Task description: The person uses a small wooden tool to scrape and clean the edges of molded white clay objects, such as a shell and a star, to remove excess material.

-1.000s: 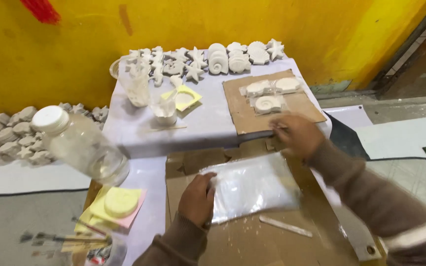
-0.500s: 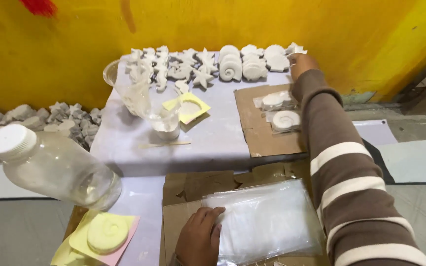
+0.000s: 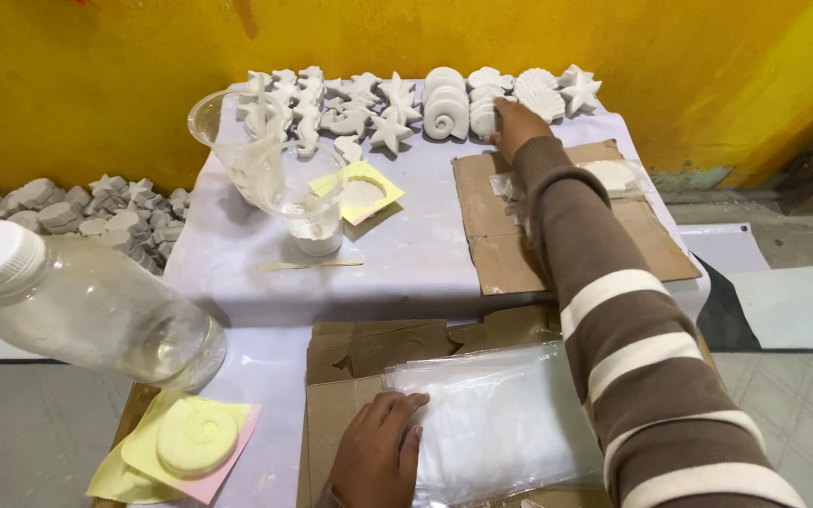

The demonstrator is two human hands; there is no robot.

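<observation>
Right hand (image 3: pixel 514 123), now lower, on white plaster shell (image 3: pixel 485 117)

Clear plastic bottle (image 3: pixel 87 306) with white cap tipped at my table's left edge, yellow spiral mould (image 3: pixel 197 437) at the near-left corner, plastic cups (image 3: pixel 275 179) mid-table, wooden stirring stick (image 3: pixel 310 264) beside them, grey stones (image 3: pixel 68 209) along the yellow wall (image 3: pixel 96 75).

Brown white-striped sleeve (image 3: pixel 613 310), yellow wall (image 3: pixel 425 38), white shell casts (image 3: pixel 444 113).
</observation>
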